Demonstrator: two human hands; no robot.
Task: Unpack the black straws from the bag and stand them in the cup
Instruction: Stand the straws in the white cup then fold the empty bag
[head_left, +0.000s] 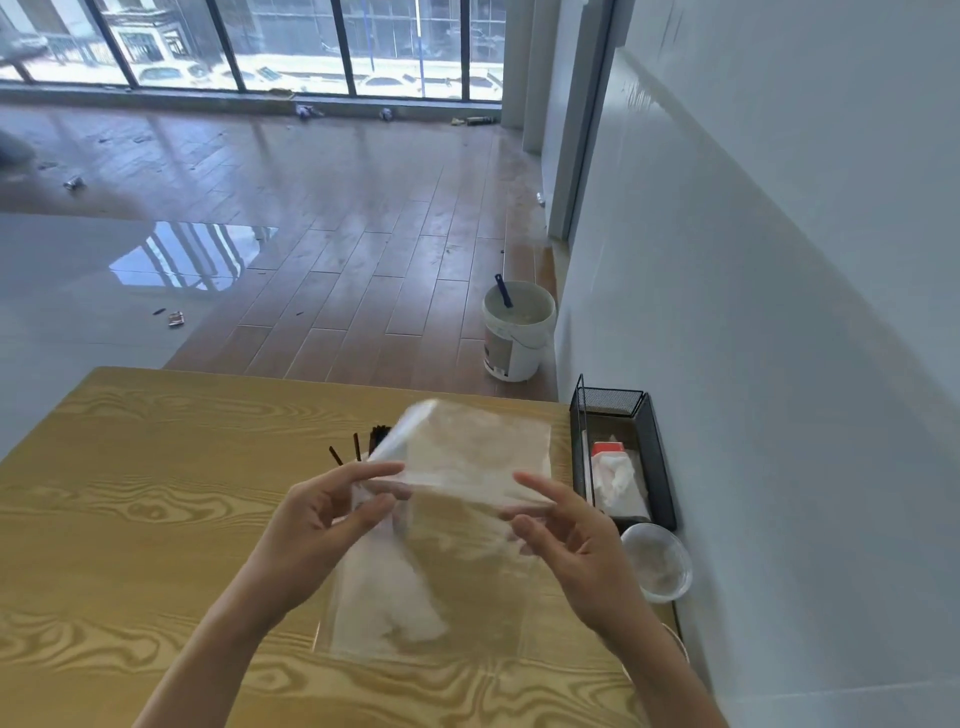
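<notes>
Hands hold a clear plastic bag above the wooden table: the left hand pinches its left edge, the right hand grips its right edge. Behind the bag, black straws stand upright; their cup is hidden. Farther right sits a mesh basket.

Clear plastic bag held up over table, folded midway; black straws upright behind it.

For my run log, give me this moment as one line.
hands: left and right pinch clear bag | black straws upright behind bag | cup hidden
</notes>
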